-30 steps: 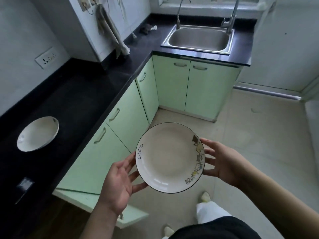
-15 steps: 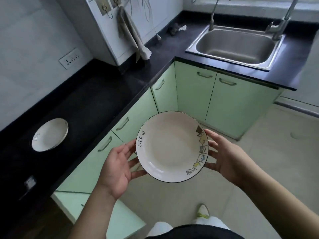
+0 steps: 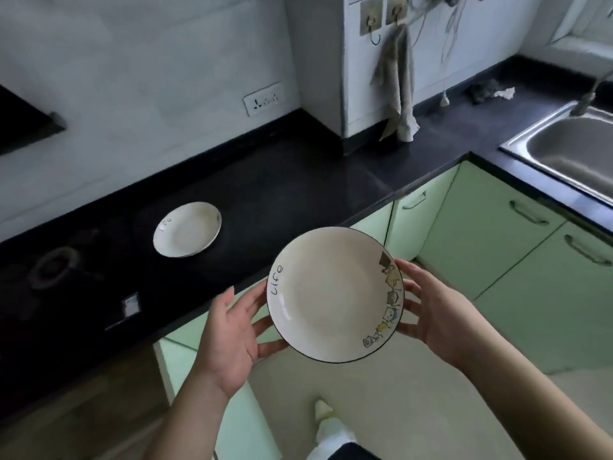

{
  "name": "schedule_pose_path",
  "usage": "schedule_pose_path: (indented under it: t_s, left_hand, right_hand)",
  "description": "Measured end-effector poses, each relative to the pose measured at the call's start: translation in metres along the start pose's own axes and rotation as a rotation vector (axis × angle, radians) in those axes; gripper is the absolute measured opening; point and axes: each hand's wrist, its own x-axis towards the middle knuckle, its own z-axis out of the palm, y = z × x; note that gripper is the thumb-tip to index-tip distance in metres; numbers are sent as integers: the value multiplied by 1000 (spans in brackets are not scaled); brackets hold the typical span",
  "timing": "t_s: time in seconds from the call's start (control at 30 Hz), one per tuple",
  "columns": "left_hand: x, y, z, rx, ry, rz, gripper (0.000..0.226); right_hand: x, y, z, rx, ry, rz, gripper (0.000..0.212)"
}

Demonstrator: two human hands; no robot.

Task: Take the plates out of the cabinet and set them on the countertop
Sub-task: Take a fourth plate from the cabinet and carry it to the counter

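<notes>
White plate (image 3: pixel 333 293) held between left hand (image 3: pixel 229 330) and right hand (image 3: pixel 434 313), fingers cupping rim.

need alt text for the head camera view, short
Two hands, the left hand and right hand, hold a white plate with "life" lettering and cartoon figures by its rim, beside a black countertop. A second plate lies on the countertop, with green cabinets below and a steel sink at right.
</notes>
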Motion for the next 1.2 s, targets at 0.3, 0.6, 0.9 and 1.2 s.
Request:
schedule_pose_path:
  t_s: [0.3, 0.6, 0.9, 1.2]
  left_hand:
    - [63, 85, -66, -80, 5, 57, 59]
    - [133, 112, -83, -145, 45, 5, 58]
    - [215, 133, -79, -201, 182, -34, 60]
    - [290, 141, -67, -220, 420, -55, 51]
  right_hand:
    - [88, -41, 98, -102, -148, 31, 35]
    - [167, -61, 130, -183, -145, 73, 44]
    - [279, -109, 154, -239, -219, 248, 48]
    - [381, -137, 195, -445, -264, 304, 35]
